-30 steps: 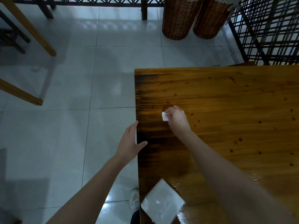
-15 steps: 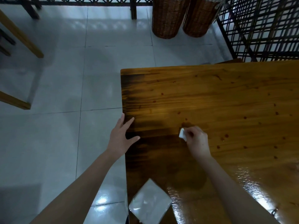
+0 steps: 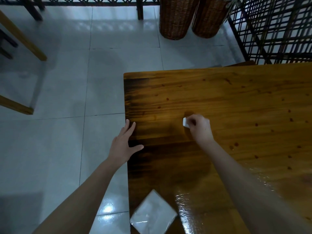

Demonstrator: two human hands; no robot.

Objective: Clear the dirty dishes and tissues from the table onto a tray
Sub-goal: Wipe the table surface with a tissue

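- pinching a small white tissue wad in the curled fingertips of the right hand, knuckles up, the wad poking out at the hand's left side and pressing onto the wooden table.
- laying the left hand flat at the table's left edge, fingers straight and slightly spread, thumb out over the wood, gripping nothing.
- leaving a flat white tissue square lying on the table by the body, at the left edge, well apart from both hands; not being able to tell whether its left corner is overhanging.
- sitting turned like a diamond, one corner pointing toward the hands, so offering no long axis to line up with.
- lying back toward the body from either hand: almost straight back along the edge from the left hand, back and leftward from the right.
- judging the left hand as both nearer and free, so the coming reach probably turning on drawing it back along the edge onto the square, the right being occupied with the wad.
- showing reddish spots dotted over the wood around the right hand, so possibly dabbing with the wad rather than just lifting it; only guessing.
- not showing any tray or dishes, so not being able to tell which way wad and square are going next.
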